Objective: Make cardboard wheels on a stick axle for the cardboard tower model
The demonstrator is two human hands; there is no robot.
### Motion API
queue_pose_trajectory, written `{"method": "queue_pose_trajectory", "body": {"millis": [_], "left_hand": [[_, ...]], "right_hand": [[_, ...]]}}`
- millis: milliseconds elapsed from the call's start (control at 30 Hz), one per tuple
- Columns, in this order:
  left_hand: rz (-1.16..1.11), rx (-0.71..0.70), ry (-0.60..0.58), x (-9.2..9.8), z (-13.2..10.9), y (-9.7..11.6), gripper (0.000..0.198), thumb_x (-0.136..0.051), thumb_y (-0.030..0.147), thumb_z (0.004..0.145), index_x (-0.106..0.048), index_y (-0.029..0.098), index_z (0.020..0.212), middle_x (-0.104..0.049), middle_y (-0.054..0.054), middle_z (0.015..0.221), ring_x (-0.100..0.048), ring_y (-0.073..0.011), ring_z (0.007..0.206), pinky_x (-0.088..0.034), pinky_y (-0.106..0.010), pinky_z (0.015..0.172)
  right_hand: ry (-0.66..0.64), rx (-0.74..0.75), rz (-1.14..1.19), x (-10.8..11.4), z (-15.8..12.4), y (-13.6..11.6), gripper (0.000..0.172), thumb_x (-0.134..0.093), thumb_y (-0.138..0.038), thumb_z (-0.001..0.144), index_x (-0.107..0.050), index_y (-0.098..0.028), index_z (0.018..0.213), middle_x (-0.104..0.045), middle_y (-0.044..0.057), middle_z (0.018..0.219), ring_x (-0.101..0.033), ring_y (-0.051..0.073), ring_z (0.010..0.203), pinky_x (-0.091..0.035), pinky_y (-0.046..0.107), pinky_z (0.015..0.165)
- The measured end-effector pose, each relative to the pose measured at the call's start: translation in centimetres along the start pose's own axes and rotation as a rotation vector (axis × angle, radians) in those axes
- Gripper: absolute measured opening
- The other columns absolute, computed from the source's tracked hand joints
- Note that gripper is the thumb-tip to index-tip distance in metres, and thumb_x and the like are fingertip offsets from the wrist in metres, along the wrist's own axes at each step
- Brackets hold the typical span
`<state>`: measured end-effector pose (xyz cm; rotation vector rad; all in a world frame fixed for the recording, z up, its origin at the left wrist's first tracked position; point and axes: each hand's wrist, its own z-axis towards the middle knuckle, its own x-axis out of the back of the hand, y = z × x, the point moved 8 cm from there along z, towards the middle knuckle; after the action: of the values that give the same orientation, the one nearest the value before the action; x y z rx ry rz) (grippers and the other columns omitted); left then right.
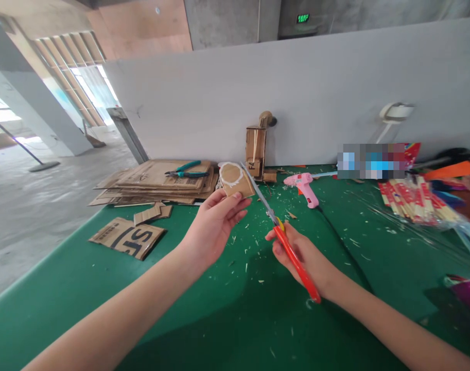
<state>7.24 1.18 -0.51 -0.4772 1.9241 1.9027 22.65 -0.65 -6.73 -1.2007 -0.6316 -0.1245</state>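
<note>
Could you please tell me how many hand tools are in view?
3: scissors in the right hand, pliers on the cardboard stack, glue gun on the table. The clutter at right may hide more.

free: green table (84,288) front-left | blocked: cardboard stack (157,183) left, glue gun (306,186) centre, stick bundle (412,201) right

— What is the left hand (214,225) pinching?
— A cardboard piece (238,184): brown, matt, rough paperboard, with a whitish ring (222,172) on its face.
— And the right hand (307,260)?
— Scissors (284,238): smooth red plastic handles, bare grey metal blades.
— Under both hands?
— The table cover (219,319), matt green, cloth-like. Beyond the right hand, the glue gun (305,186) is glossy pink plastic.
</note>
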Motion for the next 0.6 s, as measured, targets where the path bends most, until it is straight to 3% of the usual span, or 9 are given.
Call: {"method": "queue_pose_trajectory", "body": {"millis": [200, 300, 500, 600], "left_hand": [[0.192, -0.096, 0.016, 0.5, 0.1, 0.6, 0.014, -0.073, 0.024, 0.071, -0.061, 0.018, 0.076, -0.058, 0.003, 0.074, -0.053, -0.0086, 0.066, -0.037, -0.021, 0.056], [0.349, -0.109, -0.024, 0.1, -0.1, -0.1, 0.019, -0.074, 0.025, 0.07, -0.057, 0.018, 0.074, -0.061, 0.001, 0.074, -0.057, -0.0108, 0.068, -0.039, -0.023, 0.06], [0.415, 0.042, -0.203, -1.3, -1.2, -4.6, 0.028, -0.076, 0.023, 0.067, -0.049, 0.019, 0.07, -0.064, -0.002, 0.076, -0.061, -0.0145, 0.073, -0.043, -0.028, 0.07], [0.441, 0.151, -0.278, -1.4, -1.8, -6.7, 0.028, -0.076, 0.023, 0.066, -0.049, 0.018, 0.07, -0.064, -0.003, 0.078, -0.061, -0.015, 0.075, -0.043, -0.029, 0.072]], "right_hand": [[0.044, -0.063, 0.247, 0.3, 0.1, -0.5, 0.038, -0.052, -0.058, 0.08, -0.051, -0.022, 0.092, -0.055, 0.005, 0.087, -0.057, 0.016, 0.072, -0.051, 0.031, 0.062], [0.042, -0.081, 0.342, 0.1, 0.1, -0.9, 0.044, -0.052, -0.063, 0.077, -0.052, -0.021, 0.091, -0.057, 0.007, 0.089, -0.056, 0.017, 0.073, -0.049, 0.029, 0.058], [0.15, -0.087, 0.376, 1.6, 0.3, -1.7, 0.033, -0.062, -0.045, 0.074, -0.053, -0.021, 0.095, -0.063, 0.006, 0.09, -0.06, 0.02, 0.081, -0.05, 0.035, 0.074], [0.215, -0.127, 0.258, 2.8, 0.4, -1.2, 0.023, -0.062, -0.036, 0.071, -0.053, -0.02, 0.086, -0.062, 0.004, 0.081, -0.06, 0.019, 0.073, -0.05, 0.034, 0.068]]}}
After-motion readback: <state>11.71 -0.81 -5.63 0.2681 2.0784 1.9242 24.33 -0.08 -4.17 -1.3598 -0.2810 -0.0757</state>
